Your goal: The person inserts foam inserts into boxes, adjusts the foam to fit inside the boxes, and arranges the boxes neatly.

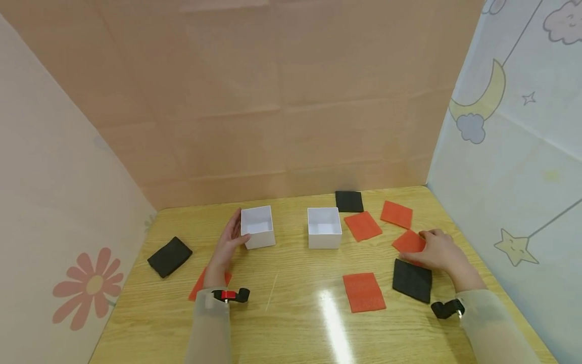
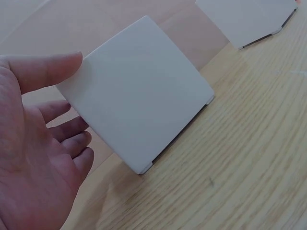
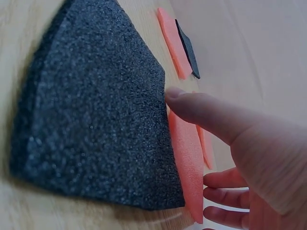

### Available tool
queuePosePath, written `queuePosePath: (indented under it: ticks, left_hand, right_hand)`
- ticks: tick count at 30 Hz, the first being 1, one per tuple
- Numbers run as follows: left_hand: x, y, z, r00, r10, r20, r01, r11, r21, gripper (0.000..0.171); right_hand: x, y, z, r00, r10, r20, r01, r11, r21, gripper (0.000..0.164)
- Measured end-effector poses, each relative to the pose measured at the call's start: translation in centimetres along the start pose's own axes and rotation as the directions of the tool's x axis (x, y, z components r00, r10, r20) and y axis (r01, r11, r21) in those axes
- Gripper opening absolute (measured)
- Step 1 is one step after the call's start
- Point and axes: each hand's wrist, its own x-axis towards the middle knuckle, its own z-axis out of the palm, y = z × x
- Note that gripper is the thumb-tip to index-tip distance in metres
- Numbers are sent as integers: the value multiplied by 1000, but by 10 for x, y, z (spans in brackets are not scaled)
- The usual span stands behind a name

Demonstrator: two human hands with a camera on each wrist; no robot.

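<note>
Red square (image 1: pixel 406 241) on the right side of the table (image 1: pixel 295 288), just behind a black square (image 1: pixel 412 282); my right hand (image 1: pixel 440 251) spans it, thumb and fingers apart, while my left hand (image 1: pixel 226 245) holds the left white box (image 1: pixel 261 239).

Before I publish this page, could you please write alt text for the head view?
A person's left grip touches an open white box on a table, with another box to its right; the right grip reaches over a red square. Four more red squares and three black squares lie scattered around.
</note>
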Motion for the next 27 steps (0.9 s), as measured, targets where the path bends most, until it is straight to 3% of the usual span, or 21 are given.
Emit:
queuePosePath:
  ticks: [16,27]
  left_hand:
    - [-2,-1,1,1000,-10,5,10,997,-76,84]
    - [-3,-1,3,1000,-26,7,27,993,-112,83]
  right_hand:
    - [6,0,0,1000,-8,11,8,1000,-13,117]
    - [7,-5,-4,999,-41,7,41,999,3,100]
